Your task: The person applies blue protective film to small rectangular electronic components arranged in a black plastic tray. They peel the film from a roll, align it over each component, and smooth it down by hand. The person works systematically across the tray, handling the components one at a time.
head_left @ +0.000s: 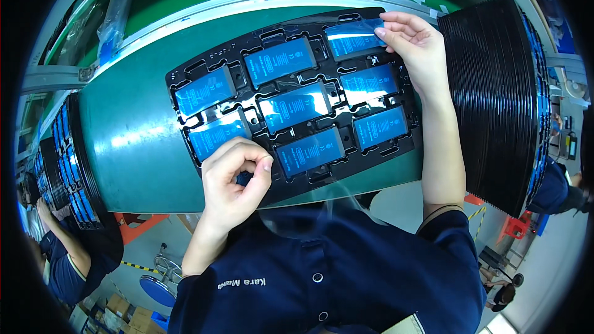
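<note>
Head view, looking straight down: a black moulded tray [185, 77] sits on the green table [133, 142], with eight flat blue rectangular packs in its pockets, all shiny with glare. The left hand [235, 179] is at the near left corner of the tray, curled up with thumb and fingers pinched tight together on something small and blue at the tray's near edge; it's too hidden to tell what exactly, so the grip is closed but I can't say on what. The right hand [414, 46] is up at the far right corner, fingertips pressed together on the edge of the far right blue pack [352, 40], which looks like it has a clear film over it. The hand covers the right end of that pack. To the right of the tray stands a tall stack of black trays [495, 99], just beside the right forearm. Another stack of trays with blue packs [65, 161] sits at the left end of the table. A co-worker's arm [62, 235] shows at the near left, below that stack.
</note>
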### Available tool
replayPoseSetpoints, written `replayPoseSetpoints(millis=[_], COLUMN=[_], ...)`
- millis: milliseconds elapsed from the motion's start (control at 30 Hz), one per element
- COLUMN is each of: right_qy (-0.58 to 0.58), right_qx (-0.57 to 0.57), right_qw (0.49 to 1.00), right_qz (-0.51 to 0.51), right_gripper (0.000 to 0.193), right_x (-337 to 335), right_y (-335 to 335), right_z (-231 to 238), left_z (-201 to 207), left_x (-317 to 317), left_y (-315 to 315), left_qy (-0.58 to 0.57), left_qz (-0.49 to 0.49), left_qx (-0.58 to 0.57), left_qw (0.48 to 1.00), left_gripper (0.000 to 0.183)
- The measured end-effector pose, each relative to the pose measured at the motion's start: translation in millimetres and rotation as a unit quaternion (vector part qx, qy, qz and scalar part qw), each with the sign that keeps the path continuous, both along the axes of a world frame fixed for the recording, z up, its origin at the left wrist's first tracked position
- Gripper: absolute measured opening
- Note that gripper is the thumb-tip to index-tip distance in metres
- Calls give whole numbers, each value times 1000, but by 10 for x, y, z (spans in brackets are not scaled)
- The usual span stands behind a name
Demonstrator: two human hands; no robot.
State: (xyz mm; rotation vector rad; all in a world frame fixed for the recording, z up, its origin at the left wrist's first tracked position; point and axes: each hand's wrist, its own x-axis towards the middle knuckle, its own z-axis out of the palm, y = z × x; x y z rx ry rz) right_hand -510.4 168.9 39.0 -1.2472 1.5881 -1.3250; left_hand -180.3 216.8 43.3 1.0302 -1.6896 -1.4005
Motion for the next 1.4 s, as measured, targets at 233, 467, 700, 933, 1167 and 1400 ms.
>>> replayPoseSetpoints(millis=[233,467,700,933,1167,1400], right_qy=[-13,-4,1,12,83,282], right_qx=[-7,3,7,5,-25,-93], right_qw=[1000,1000,1000,1000,996,955], right_qz=[1,-7,-10,-8,-15,-7], right_gripper=[29,27,27,27,24,30], right_x=[-17,-1,3,13,35,91], right_y=[53,45,51,49,44,40], right_z=[-8,5,19,4,-44,-14], left_z=[-8,-13,-1,4,1,-71], left_x=[13,11,5,14,108,1133], left_y=[-3,-6,-7,2,31,69], left_qy=[2,2,-8,0,173,292], left_qz=[-3,-6,-6,-15,-52,-281], left_qx=[1,-9,-12,-8,87,303], left_qw=[1000,1000,1000,1000,980,862], left_gripper=[5,5,5,4,4,14])
